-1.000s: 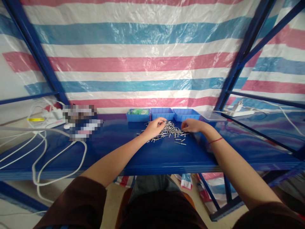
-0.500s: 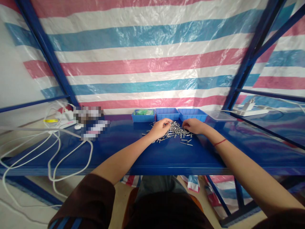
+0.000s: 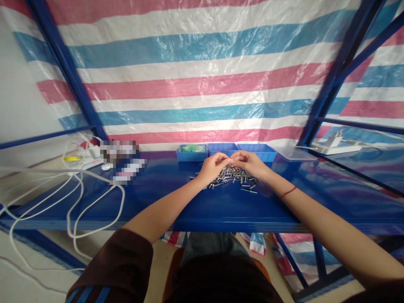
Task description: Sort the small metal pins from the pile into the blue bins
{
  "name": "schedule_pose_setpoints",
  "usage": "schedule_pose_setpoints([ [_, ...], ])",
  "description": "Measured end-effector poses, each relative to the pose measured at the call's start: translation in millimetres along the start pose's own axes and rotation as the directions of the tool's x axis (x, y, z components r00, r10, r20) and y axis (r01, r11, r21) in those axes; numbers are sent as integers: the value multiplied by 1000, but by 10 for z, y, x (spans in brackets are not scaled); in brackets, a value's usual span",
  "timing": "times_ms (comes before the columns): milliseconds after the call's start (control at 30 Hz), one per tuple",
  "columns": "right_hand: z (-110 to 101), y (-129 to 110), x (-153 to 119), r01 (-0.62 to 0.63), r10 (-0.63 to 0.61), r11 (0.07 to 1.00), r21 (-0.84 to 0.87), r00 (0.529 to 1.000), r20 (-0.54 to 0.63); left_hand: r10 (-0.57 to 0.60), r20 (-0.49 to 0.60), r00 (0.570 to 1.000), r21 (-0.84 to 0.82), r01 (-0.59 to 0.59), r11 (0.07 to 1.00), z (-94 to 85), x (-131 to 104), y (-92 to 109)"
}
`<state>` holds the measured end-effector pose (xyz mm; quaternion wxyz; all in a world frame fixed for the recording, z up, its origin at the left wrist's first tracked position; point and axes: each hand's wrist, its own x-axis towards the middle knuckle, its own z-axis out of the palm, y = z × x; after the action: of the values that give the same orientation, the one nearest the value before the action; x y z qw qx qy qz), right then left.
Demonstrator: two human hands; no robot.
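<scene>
A loose pile of silver pop rivets point(image 3: 233, 174) lies on the blue metal table, and both of my hands hover over its far side. My left hand point(image 3: 213, 167) is closed in a pinch, thumb and fingertips together. Facing it, my right hand point(image 3: 250, 163) pinches too, and the fingertips of the two hands meet. Whatever sits between them is too small to make out. A few rivets lie apart from the pile, towards the front right.
Behind the pile stand a blue bin with green packets point(image 3: 191, 154), a middle blue bin point(image 3: 222, 147) and a right blue bin point(image 3: 259, 152). A clear plastic lid point(image 3: 295, 154) lies to the right. White cables point(image 3: 121, 202) loop over the left side.
My right hand has moved left and up from the right side of the pile to meet my left hand. The left hand has stayed nearly in place. The view has shifted slightly.
</scene>
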<state>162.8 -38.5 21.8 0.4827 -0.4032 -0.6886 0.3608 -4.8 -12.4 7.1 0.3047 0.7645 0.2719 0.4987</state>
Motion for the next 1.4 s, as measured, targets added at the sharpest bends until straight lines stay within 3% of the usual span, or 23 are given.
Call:
schedule_pose_setpoints([
  [267, 10, -67, -29, -162, 159, 984, 68, 986, 47, 47, -52, 998, 79, -43, 996, -25, -6, 46],
  [467, 21, -102, -16, -66, 77, 994, 91, 989, -123, 16, -71, 997, 58, -12, 998, -5, 4, -5],
  [600, 21, -139, -19, -29, 32, 999, 34, 995, -94, -39, -46, 998, 27, 40, 999, -7, 19, -46],
  [767, 2, -174, -43, 88, -99, 970, -225, 994, -37, -64, 58, 996, 102, 58, 993, -26, 1, -19],
  [867, -7, -201, -18, 121, -133, 897, -426, 991, 2, -66, 93, 994, 192, 47, 980, -37, -10, 10],
  [933, -11, -231, 51, 137, -157, 838, -529, 988, 6, -65, 40, 997, 225, 55, 973, -45, -4, 12],
  [1033, -14, -263, 261, 142, -261, 757, -637, 960, -97, -88, -97, 991, 210, 107, 972, -57, 20, -16],
  [1133, -15, -217, 557, 51, -326, 660, -750, 919, -224, -141, -117, 983, 190, 162, 968, -68, 38, -49],
  [1167, -19, -183, 650, -2, -318, 618, -786, 914, -252, -151, -106, 983, 191, 169, 967, -70, 40, -55],
  [1267, -70, -88, 812, -109, -172, 471, -875, 962, -212, -159, -66, 985, 199, 169, 965, -69, 29, -50],
  [1400, -302, -117, 650, -141, -68, 360, -922, 982, -176, -147, -16, 989, 212, 147, 966, -51, 1, -15],
])
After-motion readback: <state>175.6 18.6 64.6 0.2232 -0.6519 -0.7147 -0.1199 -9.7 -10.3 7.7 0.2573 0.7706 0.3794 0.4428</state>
